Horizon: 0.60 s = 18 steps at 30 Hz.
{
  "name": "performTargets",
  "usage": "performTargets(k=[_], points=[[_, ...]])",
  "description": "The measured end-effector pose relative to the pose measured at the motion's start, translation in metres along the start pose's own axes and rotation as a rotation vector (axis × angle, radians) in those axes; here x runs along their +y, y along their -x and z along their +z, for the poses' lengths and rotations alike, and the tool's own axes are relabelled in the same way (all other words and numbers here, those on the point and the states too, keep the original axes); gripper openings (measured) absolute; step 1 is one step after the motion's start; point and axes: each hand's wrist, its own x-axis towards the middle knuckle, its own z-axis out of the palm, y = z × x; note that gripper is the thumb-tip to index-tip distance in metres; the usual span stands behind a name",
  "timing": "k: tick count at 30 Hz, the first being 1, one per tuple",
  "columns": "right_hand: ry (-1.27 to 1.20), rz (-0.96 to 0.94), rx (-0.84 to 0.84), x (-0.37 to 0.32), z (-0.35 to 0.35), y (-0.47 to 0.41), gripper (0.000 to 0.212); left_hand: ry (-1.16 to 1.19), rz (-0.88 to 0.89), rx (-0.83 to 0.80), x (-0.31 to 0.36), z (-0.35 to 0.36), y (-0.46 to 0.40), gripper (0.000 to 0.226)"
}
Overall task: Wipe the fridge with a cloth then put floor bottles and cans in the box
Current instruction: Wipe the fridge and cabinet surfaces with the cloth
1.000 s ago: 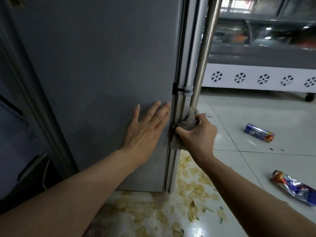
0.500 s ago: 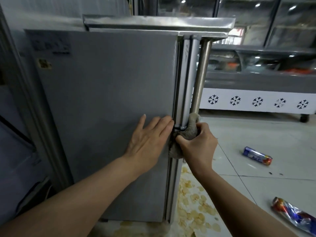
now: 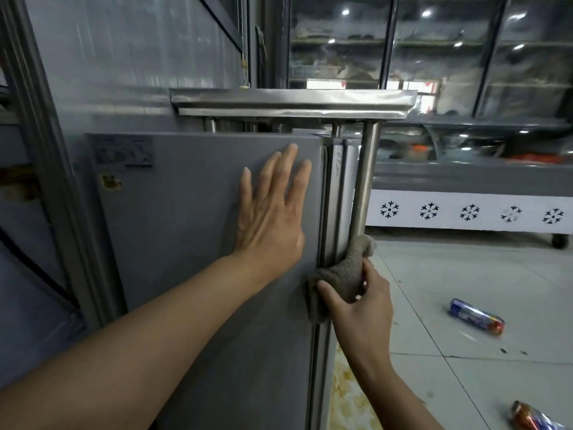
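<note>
The grey fridge [image 3: 192, 243] fills the left and middle of the view, seen from its side panel. My left hand [image 3: 273, 209] lies flat on that panel near its front edge, fingers straight and spread. My right hand [image 3: 356, 305] grips a grey-brown cloth [image 3: 344, 274] against the fridge's front corner seam, thumb on the cloth. On the white tiled floor to the right lie a blue crushed can [image 3: 476, 316] and, at the bottom right corner, a second blue and orange can [image 3: 533, 418], partly cut off by the frame.
A steel table [image 3: 294, 102] stands over the fridge top, its leg [image 3: 364, 181] just right of the cloth. A display freezer with snowflake marks [image 3: 468, 212] runs along the back. A yellowish stain [image 3: 350, 398] spreads on the floor by the fridge's base.
The view has tilted upward. My left hand slid higher up the side panel. My right hand still works the cloth on the corner seam, its fingers looser now.
</note>
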Motion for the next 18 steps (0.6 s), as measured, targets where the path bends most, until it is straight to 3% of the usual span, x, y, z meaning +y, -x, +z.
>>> performTargets(k=[3,10,18], points=[[0.03,0.005,-0.091,0.002,-0.004,-0.003,0.085,-0.023,0.007,-0.014,-0.001,-0.002,-0.012,0.097],[0.12,-0.084,0.063,0.003,0.009,-0.023,0.041,-0.029,0.013,0.016,-0.003,-0.001,-0.02,0.098],[0.09,-0.082,0.143,-0.012,0.007,-0.04,0.036,0.003,-0.037,0.028,-0.002,-0.01,-0.038,0.087]])
